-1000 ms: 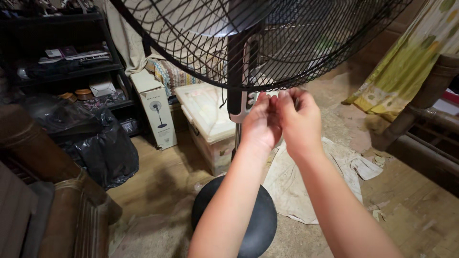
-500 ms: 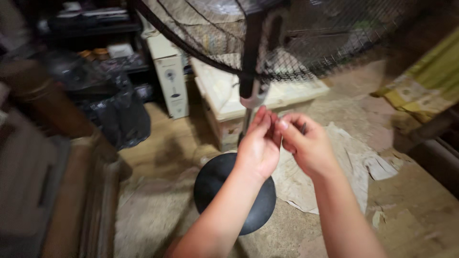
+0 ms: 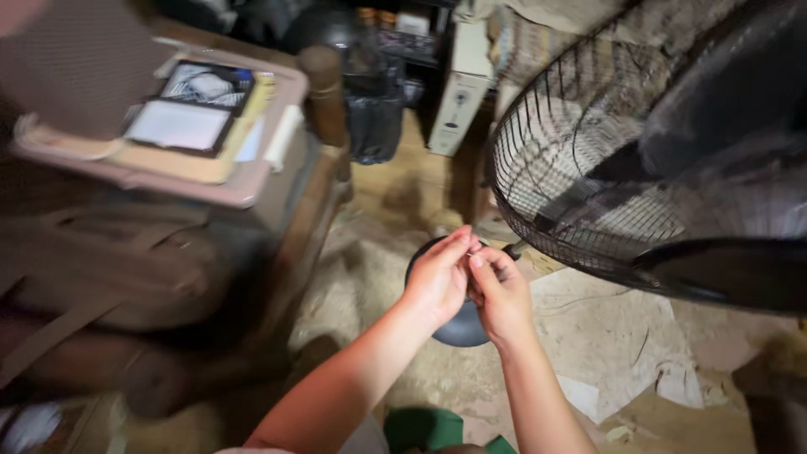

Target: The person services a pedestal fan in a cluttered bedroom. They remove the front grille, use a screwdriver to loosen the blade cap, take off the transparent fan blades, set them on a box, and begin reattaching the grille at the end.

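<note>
Something tiny sits pinched between both hands, too small and blurred to name. The left hand (image 3: pixel 437 277) and right hand (image 3: pixel 500 294) press fingertips together above the fan's round black base (image 3: pixel 458 324) (mostly hidden behind them). The wire fan guard (image 3: pixel 588 168) is cut off at right; a cluttered tray (image 3: pixel 244 181) blurs at left.

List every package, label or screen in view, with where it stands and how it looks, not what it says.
Cardboard carton: upright on the floor at top centre, left of the fan cage; tall, white, with a small fan picture.
Tablet-like flat panel: lying on the pinkish tray at upper left; pale rectangle, dark frame.
Flat packet: behind it; dark-edged, pale contents, blurred.
</note>
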Demonstrator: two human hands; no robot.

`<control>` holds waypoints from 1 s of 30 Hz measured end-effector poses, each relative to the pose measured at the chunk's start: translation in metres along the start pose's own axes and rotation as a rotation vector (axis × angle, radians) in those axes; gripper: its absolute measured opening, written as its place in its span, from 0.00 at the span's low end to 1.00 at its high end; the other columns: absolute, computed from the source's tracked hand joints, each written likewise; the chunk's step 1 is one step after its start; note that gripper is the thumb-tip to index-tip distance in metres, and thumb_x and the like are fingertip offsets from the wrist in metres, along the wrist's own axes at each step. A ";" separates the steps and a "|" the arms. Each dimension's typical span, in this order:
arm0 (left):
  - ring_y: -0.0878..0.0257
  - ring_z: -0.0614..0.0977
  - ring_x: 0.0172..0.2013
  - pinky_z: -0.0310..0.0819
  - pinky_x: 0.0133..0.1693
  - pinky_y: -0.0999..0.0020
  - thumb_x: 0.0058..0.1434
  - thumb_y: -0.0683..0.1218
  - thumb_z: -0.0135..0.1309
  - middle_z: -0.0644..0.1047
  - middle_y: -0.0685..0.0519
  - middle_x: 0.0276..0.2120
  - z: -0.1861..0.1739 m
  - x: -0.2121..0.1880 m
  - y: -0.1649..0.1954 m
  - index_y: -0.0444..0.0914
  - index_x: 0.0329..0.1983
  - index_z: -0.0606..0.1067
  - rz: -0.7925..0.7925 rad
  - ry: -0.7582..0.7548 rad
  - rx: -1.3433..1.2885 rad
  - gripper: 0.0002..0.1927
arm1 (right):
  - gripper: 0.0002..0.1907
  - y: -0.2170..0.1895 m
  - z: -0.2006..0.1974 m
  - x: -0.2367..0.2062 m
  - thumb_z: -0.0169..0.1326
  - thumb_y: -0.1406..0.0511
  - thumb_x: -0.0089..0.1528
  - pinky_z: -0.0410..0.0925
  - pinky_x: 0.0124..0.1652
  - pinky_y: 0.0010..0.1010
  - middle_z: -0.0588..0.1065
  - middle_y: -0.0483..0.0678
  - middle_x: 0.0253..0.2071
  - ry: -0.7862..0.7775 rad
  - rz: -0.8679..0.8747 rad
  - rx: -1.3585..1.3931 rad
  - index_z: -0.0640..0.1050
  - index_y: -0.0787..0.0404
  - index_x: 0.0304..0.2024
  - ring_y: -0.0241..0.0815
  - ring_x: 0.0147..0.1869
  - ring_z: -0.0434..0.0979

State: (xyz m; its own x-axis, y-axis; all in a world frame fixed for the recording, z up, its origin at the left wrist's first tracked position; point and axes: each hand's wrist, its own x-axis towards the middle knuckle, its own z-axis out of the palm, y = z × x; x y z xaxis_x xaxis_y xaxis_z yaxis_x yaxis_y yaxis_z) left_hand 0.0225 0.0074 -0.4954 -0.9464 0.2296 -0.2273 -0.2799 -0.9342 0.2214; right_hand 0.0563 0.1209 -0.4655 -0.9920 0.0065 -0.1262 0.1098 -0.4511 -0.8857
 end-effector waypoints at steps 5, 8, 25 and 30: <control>0.59 0.82 0.46 0.78 0.53 0.63 0.67 0.41 0.60 0.82 0.49 0.42 0.055 -0.047 0.056 0.32 0.47 0.80 0.104 0.157 0.038 0.08 | 0.05 -0.064 0.081 -0.028 0.60 0.64 0.68 0.53 0.24 0.24 0.70 0.38 0.27 -0.078 0.092 -0.164 0.80 0.59 0.43 0.28 0.23 0.60; 0.59 0.82 0.48 0.76 0.55 0.63 0.68 0.42 0.62 0.82 0.49 0.43 0.072 -0.074 0.092 0.34 0.50 0.80 0.184 0.150 0.022 0.10 | 0.04 -0.083 0.122 -0.036 0.60 0.65 0.68 0.53 0.24 0.24 0.68 0.38 0.25 -0.156 0.196 -0.092 0.80 0.59 0.42 0.28 0.24 0.60; 0.65 0.80 0.40 0.75 0.43 0.68 0.70 0.51 0.61 0.83 0.57 0.41 0.024 -0.075 0.393 0.39 0.53 0.83 0.818 0.684 0.783 0.13 | 0.05 -0.006 0.316 0.131 0.61 0.64 0.67 0.55 0.22 0.23 0.67 0.37 0.27 -0.201 0.546 -0.059 0.77 0.52 0.39 0.30 0.27 0.63; 0.57 0.86 0.42 0.78 0.45 0.64 0.68 0.48 0.63 0.85 0.52 0.41 0.005 -0.022 0.494 0.41 0.51 0.83 0.959 0.838 1.373 0.11 | 0.05 0.049 0.400 0.215 0.62 0.63 0.68 0.56 0.23 0.24 0.67 0.36 0.27 -0.284 0.439 -0.264 0.78 0.55 0.40 0.29 0.26 0.62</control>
State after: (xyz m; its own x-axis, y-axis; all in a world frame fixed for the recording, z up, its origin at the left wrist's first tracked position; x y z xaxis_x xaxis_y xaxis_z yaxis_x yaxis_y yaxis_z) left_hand -0.0959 -0.4579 -0.3767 -0.6441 -0.7462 0.1686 -0.0903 0.2929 0.9519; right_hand -0.1769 -0.2564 -0.3577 -0.8241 -0.3863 -0.4141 0.4900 -0.1196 -0.8635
